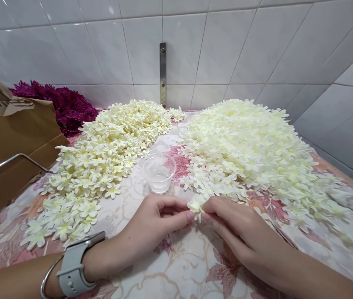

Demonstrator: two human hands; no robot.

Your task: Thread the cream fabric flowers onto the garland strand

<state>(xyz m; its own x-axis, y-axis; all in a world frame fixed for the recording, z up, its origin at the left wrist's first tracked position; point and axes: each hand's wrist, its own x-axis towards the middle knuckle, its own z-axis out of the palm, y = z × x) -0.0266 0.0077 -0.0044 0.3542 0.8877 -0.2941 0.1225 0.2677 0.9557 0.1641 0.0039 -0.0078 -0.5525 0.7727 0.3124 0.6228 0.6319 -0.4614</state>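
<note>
Between my two hands, low over the patterned tablecloth [176, 265], is a small pale yellow-white artificial flower [197, 206]. My left hand [160, 218] pinches its left side between thumb and fingertips. From the right, my right hand [235, 226] grips the same blossom, its fingers bent and partly hiding it. Just beyond my left hand stands a clear plastic cup [159, 172]. A large heap of pale blossoms [245, 137] spreads beyond my right hand, and a second heap [114, 145] lies to the left of the cup.
At the far left stands an open brown cardboard box [14, 137], with a bent metal rod [5, 164] in front. Behind it sit dark purple flowers [55, 104]. A white tiled wall [226, 45] closes off the back, carrying a metal strip [163, 74].
</note>
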